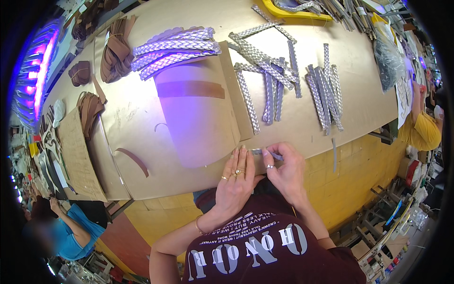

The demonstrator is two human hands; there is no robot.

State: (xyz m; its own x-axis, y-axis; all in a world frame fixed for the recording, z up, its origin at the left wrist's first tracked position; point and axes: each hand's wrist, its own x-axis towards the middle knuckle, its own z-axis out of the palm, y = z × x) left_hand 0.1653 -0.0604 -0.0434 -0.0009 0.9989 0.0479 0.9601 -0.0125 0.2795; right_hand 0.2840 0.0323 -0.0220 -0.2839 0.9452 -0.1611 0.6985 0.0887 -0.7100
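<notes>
At the table's near edge my left hand (235,182) lies flat, its stretched fingers pressing down beside or on the end of a narrow silver-grey strip (257,152). Just right of it, my right hand (287,171) pinches the same strip between thumb and fingers, and a short piece shows past the grip. How far the strip runs under my left fingers is hidden. Beyond my hands lie a loose heap of silver braided straps (265,59) and, to its right, a smaller bunch of silver braided straps (325,97).
Ahead, more braided straps (177,51) rest on a brown sheet (194,128) with a brown strip (191,90) across it. Bundled brown strips (117,49) lie left. A yellow tray (295,13) stands at the back. A grey strip (334,156) overhangs the edge. Other people work at both sides.
</notes>
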